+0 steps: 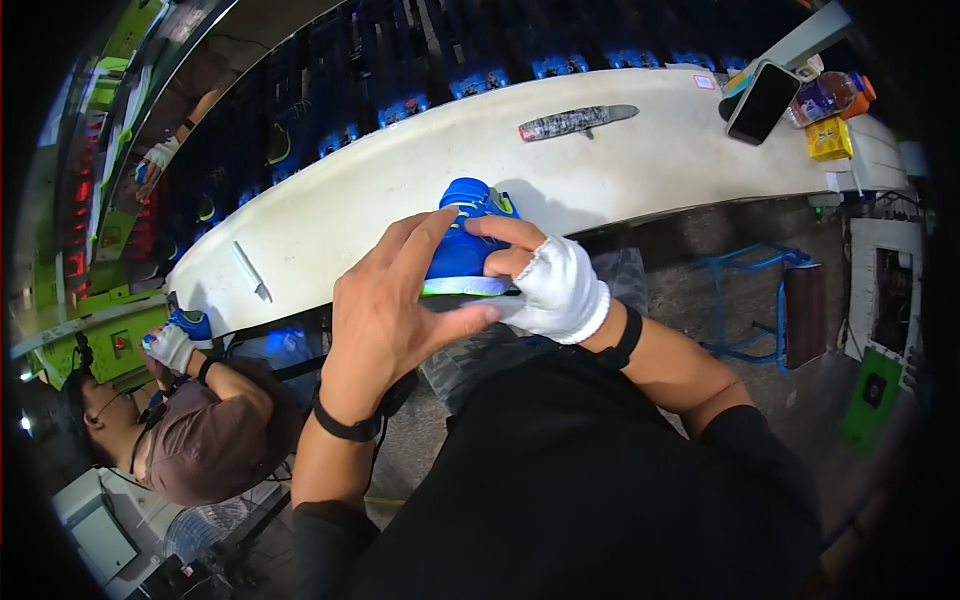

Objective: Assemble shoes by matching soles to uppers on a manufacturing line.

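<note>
- On the table (370, 190) I count one phone (762, 102), one taped tool (575, 123), one white stick (250, 271).
- Between left hand (382, 300) and right hand (560, 290): one shoe (456, 264), fingers (418, 248) curled around it.

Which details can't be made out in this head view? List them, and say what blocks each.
- Blue shoe: partly covered by the left hand and right hand.
- Co-worker's shoe: small, partly behind the co-worker's gloved hand.
- Row of blue items along the top: dark and blurred, too indistinct to tell apart.
- Green panel at far right: fine detail lost to blur.
</note>
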Action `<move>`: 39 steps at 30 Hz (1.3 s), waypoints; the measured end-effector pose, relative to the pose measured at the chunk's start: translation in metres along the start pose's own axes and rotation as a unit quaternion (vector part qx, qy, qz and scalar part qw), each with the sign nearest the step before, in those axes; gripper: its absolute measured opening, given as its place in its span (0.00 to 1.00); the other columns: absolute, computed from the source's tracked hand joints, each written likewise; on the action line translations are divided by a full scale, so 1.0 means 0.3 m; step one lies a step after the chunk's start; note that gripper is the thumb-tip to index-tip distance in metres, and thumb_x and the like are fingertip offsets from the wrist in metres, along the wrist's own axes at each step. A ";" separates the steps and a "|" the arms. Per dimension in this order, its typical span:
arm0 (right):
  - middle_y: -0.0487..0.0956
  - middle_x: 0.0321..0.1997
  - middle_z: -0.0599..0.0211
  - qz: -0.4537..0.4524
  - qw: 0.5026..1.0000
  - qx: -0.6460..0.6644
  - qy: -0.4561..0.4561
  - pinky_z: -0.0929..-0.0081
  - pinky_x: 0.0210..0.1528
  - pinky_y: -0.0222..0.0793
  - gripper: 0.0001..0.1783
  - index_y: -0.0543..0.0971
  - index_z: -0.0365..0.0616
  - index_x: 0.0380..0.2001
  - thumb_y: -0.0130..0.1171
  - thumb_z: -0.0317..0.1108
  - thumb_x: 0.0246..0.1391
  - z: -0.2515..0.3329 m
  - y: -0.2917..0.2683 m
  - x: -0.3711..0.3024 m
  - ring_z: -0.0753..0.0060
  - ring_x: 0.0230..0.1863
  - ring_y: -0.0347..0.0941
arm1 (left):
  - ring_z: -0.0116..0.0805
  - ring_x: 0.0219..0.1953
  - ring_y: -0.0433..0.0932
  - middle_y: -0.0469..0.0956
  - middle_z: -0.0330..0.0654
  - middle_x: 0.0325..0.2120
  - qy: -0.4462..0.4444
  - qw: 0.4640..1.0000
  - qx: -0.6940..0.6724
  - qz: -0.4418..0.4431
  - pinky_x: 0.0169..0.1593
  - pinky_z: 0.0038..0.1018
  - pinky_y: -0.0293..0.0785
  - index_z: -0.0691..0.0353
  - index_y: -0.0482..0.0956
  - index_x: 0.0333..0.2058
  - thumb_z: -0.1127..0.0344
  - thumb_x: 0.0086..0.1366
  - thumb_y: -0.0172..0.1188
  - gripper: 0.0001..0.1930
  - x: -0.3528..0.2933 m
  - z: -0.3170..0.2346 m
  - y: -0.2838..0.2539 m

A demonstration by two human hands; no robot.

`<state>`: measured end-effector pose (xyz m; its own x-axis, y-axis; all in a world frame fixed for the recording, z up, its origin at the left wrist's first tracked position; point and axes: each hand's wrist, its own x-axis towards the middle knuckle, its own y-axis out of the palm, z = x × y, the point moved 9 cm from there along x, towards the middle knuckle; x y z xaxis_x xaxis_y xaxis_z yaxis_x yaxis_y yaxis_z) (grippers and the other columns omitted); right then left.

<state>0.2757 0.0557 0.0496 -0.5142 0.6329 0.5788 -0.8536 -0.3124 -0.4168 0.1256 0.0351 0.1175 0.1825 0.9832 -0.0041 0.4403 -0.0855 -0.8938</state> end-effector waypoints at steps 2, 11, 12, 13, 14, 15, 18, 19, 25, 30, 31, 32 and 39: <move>0.83 0.62 0.53 0.012 0.997 -0.047 0.057 0.59 0.46 0.85 0.24 0.80 0.48 0.40 0.84 0.43 0.45 -0.032 -0.001 -0.038 0.47 0.49 0.88 | 0.55 0.47 0.90 0.87 0.52 0.53 0.032 0.999 0.000 -0.037 0.47 0.40 0.89 0.58 0.83 0.62 0.34 0.49 0.82 0.47 -0.008 0.029 0.010; 0.82 0.57 0.71 0.065 0.974 -0.098 0.196 0.61 0.45 0.81 0.22 0.84 0.48 0.40 0.83 0.47 0.49 -0.159 0.019 -0.088 0.60 0.42 0.85 | 0.53 0.56 0.89 0.87 0.57 0.56 -0.018 0.990 -0.094 -0.107 0.59 0.39 0.86 0.66 0.87 0.56 0.52 0.51 0.86 0.36 -0.120 0.165 0.045; 0.82 0.55 0.72 0.053 0.973 -0.086 0.207 0.62 0.45 0.81 0.22 0.83 0.48 0.39 0.84 0.46 0.48 -0.166 0.019 -0.086 0.61 0.41 0.85 | 0.53 0.56 0.89 0.87 0.58 0.56 -0.034 0.987 -0.101 -0.122 0.59 0.39 0.86 0.66 0.87 0.56 0.55 0.51 0.86 0.35 -0.133 0.179 0.046; 0.82 0.55 0.71 0.047 0.973 -0.085 0.208 0.62 0.44 0.81 0.22 0.83 0.48 0.39 0.83 0.46 0.49 -0.168 0.020 -0.088 0.60 0.40 0.85 | 0.53 0.56 0.89 0.87 0.58 0.56 -0.034 0.987 -0.103 -0.122 0.59 0.39 0.86 0.66 0.87 0.56 0.55 0.51 0.86 0.35 -0.138 0.175 0.053; 0.82 0.55 0.71 0.051 0.973 -0.086 0.207 0.62 0.44 0.81 0.22 0.83 0.48 0.39 0.83 0.46 0.49 -0.171 0.022 -0.085 0.60 0.40 0.85 | 0.53 0.56 0.89 0.87 0.58 0.57 -0.040 0.985 -0.111 -0.127 0.60 0.39 0.86 0.66 0.87 0.56 0.58 0.51 0.86 0.34 -0.147 0.168 0.060; 0.82 0.54 0.71 0.056 0.968 -0.071 0.233 0.61 0.43 0.81 0.22 0.83 0.47 0.39 0.83 0.45 0.49 -0.191 0.024 -0.088 0.60 0.39 0.85 | 0.53 0.56 0.89 0.86 0.58 0.57 -0.047 0.983 -0.118 -0.133 0.60 0.39 0.86 0.66 0.87 0.56 0.61 0.50 0.86 0.34 -0.153 0.166 0.065; 0.82 0.56 0.68 0.092 0.949 -0.076 0.291 0.60 0.45 0.81 0.25 0.82 0.47 0.44 0.84 0.46 0.48 -0.227 0.026 -0.107 0.57 0.42 0.85 | 0.55 0.56 0.89 0.85 0.57 0.59 -0.035 0.986 -0.111 -0.121 0.59 0.39 0.87 0.65 0.87 0.55 0.63 0.49 0.87 0.34 -0.133 0.113 0.054; 0.81 0.58 0.66 0.115 0.934 -0.090 0.325 0.60 0.48 0.81 0.29 0.82 0.47 0.47 0.84 0.46 0.47 -0.246 0.018 -0.127 0.55 0.46 0.85 | 0.55 0.56 0.89 0.85 0.57 0.59 -0.037 0.984 -0.120 -0.126 0.59 0.39 0.87 0.65 0.87 0.55 0.63 0.49 0.87 0.34 -0.121 0.089 0.038; 0.77 0.71 0.51 0.061 0.987 -0.136 0.066 0.51 0.69 0.75 0.58 0.72 0.45 0.70 0.89 0.55 0.39 0.033 -0.165 0.000 0.42 0.70 0.76 | 0.57 0.58 0.86 0.85 0.56 0.58 0.143 0.963 -0.137 -0.181 0.61 0.41 0.84 0.63 0.80 0.59 0.70 0.48 0.86 0.38 -0.066 -0.041 0.082; 0.81 0.65 0.49 0.015 0.998 -0.049 0.031 0.54 0.65 0.80 0.48 0.78 0.43 0.64 0.90 0.50 0.43 0.114 -0.199 0.038 0.45 0.63 0.82 | 0.52 0.50 0.88 0.86 0.53 0.50 0.139 0.927 -0.168 -0.306 0.52 0.38 0.88 0.67 0.83 0.53 0.72 0.52 0.84 0.29 -0.080 -0.034 0.214; 0.85 0.59 0.50 -0.007 0.996 -0.080 0.046 0.55 0.61 0.82 0.44 0.80 0.42 0.61 0.90 0.45 0.44 0.113 -0.206 0.049 0.46 0.57 0.85 | 0.51 0.48 0.89 0.86 0.51 0.48 0.120 0.932 -0.151 -0.307 0.49 0.37 0.88 0.66 0.83 0.51 0.71 0.52 0.84 0.27 -0.091 -0.029 0.235; 0.85 0.59 0.50 0.002 0.996 -0.084 0.043 0.55 0.61 0.82 0.44 0.80 0.42 0.61 0.90 0.45 0.44 0.115 -0.202 0.045 0.46 0.57 0.85 | 0.50 0.46 0.89 0.86 0.49 0.45 0.102 0.937 -0.136 -0.305 0.46 0.37 0.88 0.66 0.84 0.48 0.70 0.53 0.84 0.25 -0.092 -0.031 0.236; 0.87 0.50 0.53 -0.001 0.988 -0.094 0.120 0.62 0.54 0.85 0.42 0.82 0.43 0.53 0.92 0.51 0.37 0.040 -0.216 0.043 0.53 0.50 0.88 | 0.41 0.37 0.78 0.72 0.38 0.32 0.157 0.954 -0.147 -0.210 0.40 0.39 0.73 0.52 0.75 0.32 0.61 0.47 0.81 0.20 -0.034 -0.051 0.187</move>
<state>0.3235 0.0756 0.0925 -0.4591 0.7902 0.4059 -0.8124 -0.1885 -0.5518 0.1618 0.0177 0.0741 0.1702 0.8474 0.5029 0.7520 0.2182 -0.6220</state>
